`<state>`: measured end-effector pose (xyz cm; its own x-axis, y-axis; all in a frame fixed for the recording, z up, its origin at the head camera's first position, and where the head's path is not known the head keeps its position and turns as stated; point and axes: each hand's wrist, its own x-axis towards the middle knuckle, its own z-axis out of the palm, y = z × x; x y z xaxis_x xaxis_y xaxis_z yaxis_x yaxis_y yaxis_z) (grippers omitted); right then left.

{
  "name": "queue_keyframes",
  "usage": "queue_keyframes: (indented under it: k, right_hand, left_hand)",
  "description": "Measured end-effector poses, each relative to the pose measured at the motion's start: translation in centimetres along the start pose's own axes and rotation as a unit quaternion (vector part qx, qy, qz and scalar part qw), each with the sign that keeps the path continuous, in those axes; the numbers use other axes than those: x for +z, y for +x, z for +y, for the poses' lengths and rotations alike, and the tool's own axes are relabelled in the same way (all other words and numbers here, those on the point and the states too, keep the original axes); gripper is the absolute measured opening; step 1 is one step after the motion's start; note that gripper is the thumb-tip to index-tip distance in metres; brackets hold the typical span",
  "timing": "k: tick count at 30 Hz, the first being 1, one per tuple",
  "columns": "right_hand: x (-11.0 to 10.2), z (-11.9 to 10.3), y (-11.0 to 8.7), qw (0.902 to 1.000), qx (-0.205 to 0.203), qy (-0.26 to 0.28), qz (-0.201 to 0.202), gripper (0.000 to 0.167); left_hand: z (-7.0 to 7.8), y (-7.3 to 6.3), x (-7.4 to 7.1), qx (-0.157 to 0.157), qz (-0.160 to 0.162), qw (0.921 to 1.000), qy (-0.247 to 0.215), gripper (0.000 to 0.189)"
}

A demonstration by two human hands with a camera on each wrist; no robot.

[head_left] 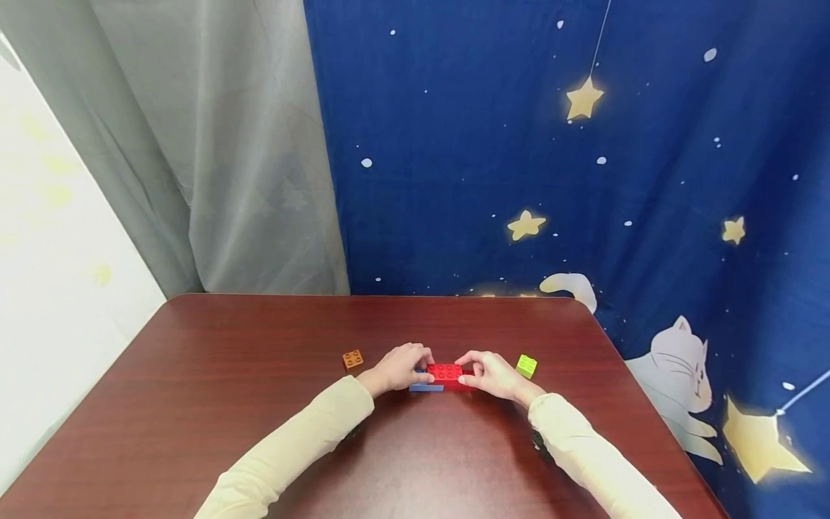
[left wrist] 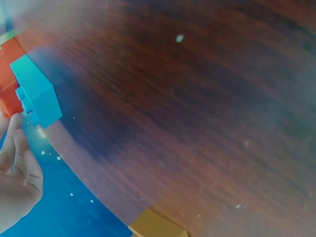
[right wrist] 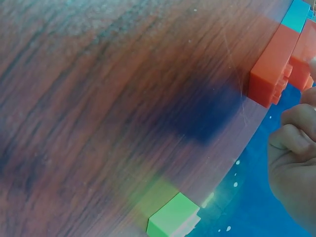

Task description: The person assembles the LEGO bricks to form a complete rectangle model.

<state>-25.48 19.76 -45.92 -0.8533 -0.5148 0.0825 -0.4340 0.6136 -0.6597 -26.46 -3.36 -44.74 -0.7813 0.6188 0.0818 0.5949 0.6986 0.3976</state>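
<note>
A red eight-stud-style toy brick (head_left: 444, 370) lies across a blue brick (head_left: 426, 388) and a second red brick (right wrist: 271, 66), which stand end to end on the table. My left hand (head_left: 403, 366) grips the upper red brick's left end between thumb and fingers. At its right end, my right hand (head_left: 494, 373) pinches the same brick. In the left wrist view the blue brick's studs show beyond the upper brick, close to my left fingers (left wrist: 16, 123). The right wrist view shows the lower red brick's studs likewise uncovered.
An orange-brown brick (head_left: 353, 360) sits left of my left hand. Beyond my right wrist is a lime green brick (head_left: 527, 365). The dark red-brown table (head_left: 259, 339) ends at a far edge before a blue starry curtain (head_left: 454, 144) and a grey curtain (head_left: 259, 144).
</note>
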Motion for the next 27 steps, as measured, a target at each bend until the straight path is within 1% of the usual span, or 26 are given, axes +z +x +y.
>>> queue_keyframes:
  k: [7, 11, 17, 22, 25, 27]
  right_hand:
    - [-0.04, 0.2, 0.0, 0.9998, -0.014, -0.013, 0.004, 0.03]
    - [-0.06, 0.17, 0.0, 0.9995, -0.025, -0.015, 0.008, 0.029]
    - [-0.09, 0.17, -0.01, 0.9991, -0.036, -0.018, 0.012, 0.029]
    - [-0.04, 0.22, -0.06, 0.9985, -0.046, -0.024, 0.015, 0.029]
    - [-0.01, 0.23, -0.04, 0.9984, -0.049, -0.023, 0.017, 0.029]
    - [0.03, 0.19, 0.01, 0.9984, -0.05, -0.018, 0.017, 0.029]
  left_hand:
    - [0.28, 0.12, -0.25, 0.016, -0.003, 0.9998, 0.008, 0.024]
    - [0.4, 0.15, -0.35, 0.017, -0.005, 0.9997, 0.014, 0.023]
    - [0.3, 0.16, -0.25, 0.01, -0.013, 0.9999, -0.003, 0.023]
    - [0.01, 0.11, 0.13, 0.011, -0.006, 0.9998, -0.012, 0.023]
    - [-0.17, 0.07, 0.28, 0.008, -0.004, 0.9999, -0.015, 0.022]
    - [-0.28, 0.05, 0.33, 0.0, -0.008, 0.9998, -0.017, 0.023]
